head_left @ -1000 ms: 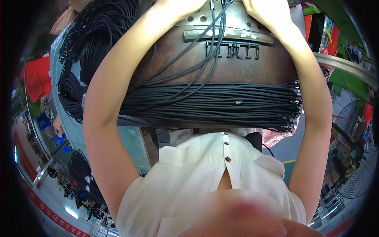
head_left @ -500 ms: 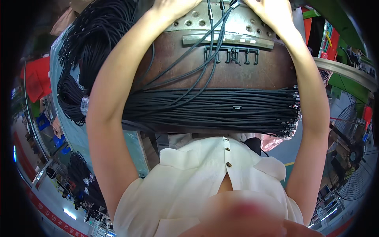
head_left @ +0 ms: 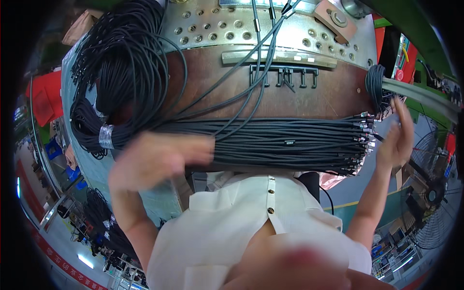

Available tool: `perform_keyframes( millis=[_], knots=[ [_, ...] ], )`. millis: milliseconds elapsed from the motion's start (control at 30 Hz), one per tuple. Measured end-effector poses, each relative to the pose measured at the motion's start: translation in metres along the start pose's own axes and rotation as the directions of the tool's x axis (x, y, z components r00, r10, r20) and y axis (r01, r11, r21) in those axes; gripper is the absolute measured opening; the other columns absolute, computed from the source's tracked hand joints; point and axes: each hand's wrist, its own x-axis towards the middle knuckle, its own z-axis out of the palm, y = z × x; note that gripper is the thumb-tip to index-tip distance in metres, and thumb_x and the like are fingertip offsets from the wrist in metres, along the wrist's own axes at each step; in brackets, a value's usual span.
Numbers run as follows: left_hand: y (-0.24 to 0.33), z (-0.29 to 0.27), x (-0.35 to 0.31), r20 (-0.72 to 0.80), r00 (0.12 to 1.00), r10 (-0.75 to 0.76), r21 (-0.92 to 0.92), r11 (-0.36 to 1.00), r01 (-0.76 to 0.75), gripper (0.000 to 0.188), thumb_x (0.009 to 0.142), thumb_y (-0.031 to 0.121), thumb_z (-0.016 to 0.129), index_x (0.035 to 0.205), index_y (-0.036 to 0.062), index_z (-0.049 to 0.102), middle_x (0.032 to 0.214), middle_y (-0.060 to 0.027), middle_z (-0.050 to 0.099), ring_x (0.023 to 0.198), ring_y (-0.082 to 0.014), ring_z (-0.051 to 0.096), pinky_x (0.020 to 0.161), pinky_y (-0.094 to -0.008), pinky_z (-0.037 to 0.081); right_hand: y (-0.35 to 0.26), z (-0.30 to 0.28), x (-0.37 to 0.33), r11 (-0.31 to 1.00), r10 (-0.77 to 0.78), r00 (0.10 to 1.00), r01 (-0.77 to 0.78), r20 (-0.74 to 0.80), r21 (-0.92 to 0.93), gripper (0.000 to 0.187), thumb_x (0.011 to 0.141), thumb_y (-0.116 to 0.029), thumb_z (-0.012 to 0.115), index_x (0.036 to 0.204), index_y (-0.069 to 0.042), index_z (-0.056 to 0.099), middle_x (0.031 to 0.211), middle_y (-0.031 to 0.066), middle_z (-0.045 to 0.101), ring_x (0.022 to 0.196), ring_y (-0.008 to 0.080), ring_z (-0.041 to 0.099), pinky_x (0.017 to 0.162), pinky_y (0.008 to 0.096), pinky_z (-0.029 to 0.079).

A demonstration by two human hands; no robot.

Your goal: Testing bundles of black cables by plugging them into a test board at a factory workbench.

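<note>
Head view, from the left: a thick coil of black cables (head_left: 128, 60) lies on the worktop (head_left: 333, 94), more of it showing now that the left forearm has swung down off it; a clear wrap (head_left: 106, 137) binds its lower bundle. The left hand (head_left: 159, 159), which was cut off at the top edge a second ago, is now low over the left part of the straight cable bundle (head_left: 285, 130), hiding that stretch. Motion blur smears its fingers, so I cannot tell whether it grips or touches anything. A few loose cables (head_left: 258, 46) climb past the black comb-shaped piece (head_left: 292, 68) and run out of frame at the top. Right of them, the bolted block (head_left: 324, 13) on the perforated plate (head_left: 212, 24) has come into view. The bundle's metallic ends (head_left: 365, 126) stay at its right. Beyond them a small dark coil (head_left: 373, 84) is uncovered. The right hand (head_left: 398, 137) has dropped just below this, fingers pointing up; whether anything sits between them is hard to make out.
</note>
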Motion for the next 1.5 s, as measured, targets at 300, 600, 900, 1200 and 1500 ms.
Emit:
perform_keyframes(
  millis=[300, 600, 900, 1200, 1500],
  knots=[
    [-0.220, 0.171, -0.075, -0.880, 0.393, -0.267, 0.055, 0.763, 0.644, 0.050, 0.081, 0.034, 0.066, 0.121, 0.0043, 0.061, 0.125, -0.0213, 0.059, 0.119, -0.0421, 0.051, 0.103, -0.0487, 0.037, 0.054, 0.030, -0.269, 0.866, 0.316, 0.900, -0.144, 0.300, -0.479, 0.044, 0.095, -0.019, 0.054, 0.134, 0.000, 0.046, 0.133, 0.0152, 0.051, 0.120, 0.0274, 0.049, 0.104, 0.0423, 0.039],
    [-0.244, 0.156, -0.068, -0.811, 0.483, -0.331, 0.102, 0.733, 0.672, 0.052, 0.089, 0.036, 0.054, 0.131, 0.0059, 0.054, 0.138, -0.0178, 0.051, 0.129, -0.0341, 0.045, 0.110, -0.0411, 0.033, 0.099, 0.037, -0.300, 0.883, 0.260, 0.941, -0.140, 0.218, -0.448, 0.041, 0.092, -0.012, 0.058, 0.131, 0.000, 0.051, 0.133, 0.0170, 0.052, 0.123, 0.0315, 0.047, 0.107, 0.0437, 0.034],
    [-0.269, 0.149, -0.062, -0.788, 0.510, -0.345, -0.366, 0.929, 0.064, 0.052, 0.096, 0.031, 0.043, 0.140, 0.0044, 0.041, 0.147, -0.0146, 0.042, 0.134, -0.0289, 0.039, 0.113, -0.0374, 0.029, 0.102, 0.039, -0.288, 0.881, 0.339, 0.897, -0.196, 0.284, -0.430, 0.037, 0.089, -0.007, 0.062, 0.125, -0.001, 0.057, 0.126, 0.0174, 0.057, 0.118, 0.0341, 0.051, 0.105, 0.0449, 0.037],
    [-0.063, 0.126, -0.035, -0.146, 0.871, -0.469, 0.478, 0.738, 0.477, 0.038, 0.095, 0.031, 0.052, 0.114, -0.0004, 0.064, 0.111, -0.0231, 0.065, 0.104, -0.0403, 0.061, 0.089, -0.0406, 0.050, -0.028, -0.018, -0.152, 0.848, 0.524, 0.501, -0.226, 0.689, -0.480, 0.017, 0.082, -0.019, 0.068, 0.096, -0.008, 0.072, 0.099, 0.0101, 0.070, 0.090, 0.0281, 0.066, 0.080, 0.0382, 0.050],
    [0.013, 0.144, 0.120, -0.208, 0.825, 0.525, 0.576, 0.747, -0.331, 0.059, 0.094, 0.042, 0.053, 0.134, -0.0009, 0.049, 0.141, -0.0197, 0.047, 0.131, -0.0356, 0.045, 0.107, -0.0456, 0.036, -0.059, 0.099, 0.053, 0.993, -0.113, 0.884, 0.118, 0.454, 0.016, 0.020, 0.090, -0.019, 0.063, 0.106, -0.008, 0.064, 0.077, 0.0089, 0.066, 0.065, 0.0195, 0.061, 0.062, 0.0284, 0.048]
  ],
)
